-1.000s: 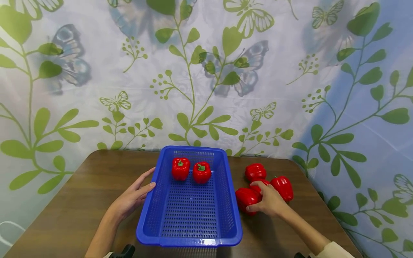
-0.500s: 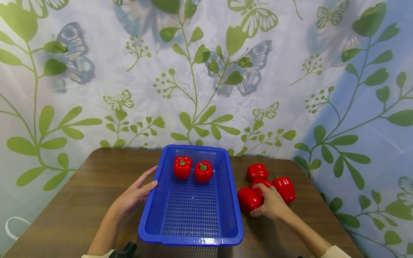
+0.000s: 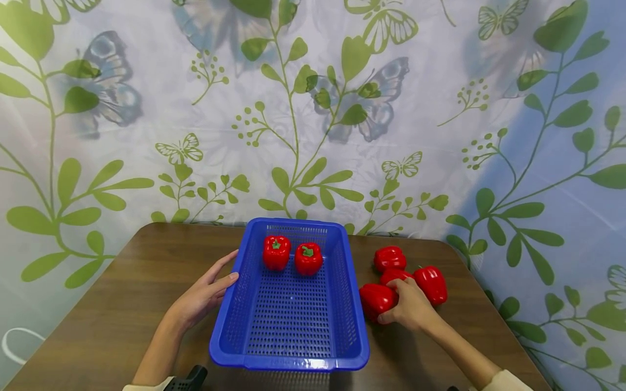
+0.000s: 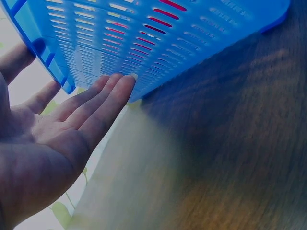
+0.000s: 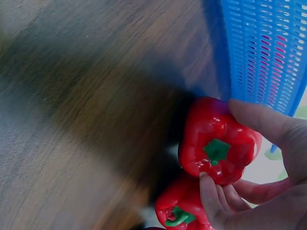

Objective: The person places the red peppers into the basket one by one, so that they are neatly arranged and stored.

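One red pepper lies at nine o'clock from the right hand, which pinches it, while the left hand (its fingers are straight) touches the blue basket at nine o'clock.

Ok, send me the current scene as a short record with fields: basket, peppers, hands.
basket: blue basket, perforated, on the table
inside: two red peppers, stems up, far end
outside: four red peppers, right of the basket
left hand: touches the basket's left side
right hand: grips the pepper nearest the basket; lift unclear
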### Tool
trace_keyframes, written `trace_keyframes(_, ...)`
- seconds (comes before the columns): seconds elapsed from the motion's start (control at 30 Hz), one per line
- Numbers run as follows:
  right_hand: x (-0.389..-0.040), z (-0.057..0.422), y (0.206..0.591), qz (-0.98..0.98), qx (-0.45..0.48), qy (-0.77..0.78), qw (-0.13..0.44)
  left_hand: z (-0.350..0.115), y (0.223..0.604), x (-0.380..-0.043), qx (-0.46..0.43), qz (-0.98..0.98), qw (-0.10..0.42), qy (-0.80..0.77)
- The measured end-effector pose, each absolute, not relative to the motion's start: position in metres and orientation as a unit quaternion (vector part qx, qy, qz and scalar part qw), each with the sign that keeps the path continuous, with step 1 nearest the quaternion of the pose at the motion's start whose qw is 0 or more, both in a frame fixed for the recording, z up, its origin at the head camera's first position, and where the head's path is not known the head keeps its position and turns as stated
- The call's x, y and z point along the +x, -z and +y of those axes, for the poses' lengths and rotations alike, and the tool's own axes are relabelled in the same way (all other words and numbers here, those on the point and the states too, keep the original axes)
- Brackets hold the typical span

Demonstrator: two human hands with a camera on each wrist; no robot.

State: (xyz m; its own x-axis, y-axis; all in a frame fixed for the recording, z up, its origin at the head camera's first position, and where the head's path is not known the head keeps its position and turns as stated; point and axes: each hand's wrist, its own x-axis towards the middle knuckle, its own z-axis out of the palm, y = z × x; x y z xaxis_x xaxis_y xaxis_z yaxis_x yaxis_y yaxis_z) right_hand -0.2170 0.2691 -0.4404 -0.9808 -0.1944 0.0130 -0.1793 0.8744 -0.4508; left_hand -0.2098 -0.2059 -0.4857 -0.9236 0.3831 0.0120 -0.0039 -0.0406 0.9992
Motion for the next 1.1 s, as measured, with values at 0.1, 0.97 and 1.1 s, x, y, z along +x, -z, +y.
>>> trace_keyframes(0.1, -0.217, 0.268, 0.439, 0.968, -0.103, 0.229, 0.01, -0.206, 0.486, -0.21, 0.142, 0.679, 0.138, -0.707)
trace_keyframes(0.97, -0.215, 0.266, 0.4, 0.945, -0.085, 0.313, 0.044, -0.208, 0.486, -0.212, 0.141, 0.677, 0.14, -0.709)
trace_keyframes(1.1, -0.216, 0.263, 0.394, 0.938, -0.082, 0.332, 0.048, -0.208, 0.487, -0.211, 0.145, 0.675, 0.14, -0.71)
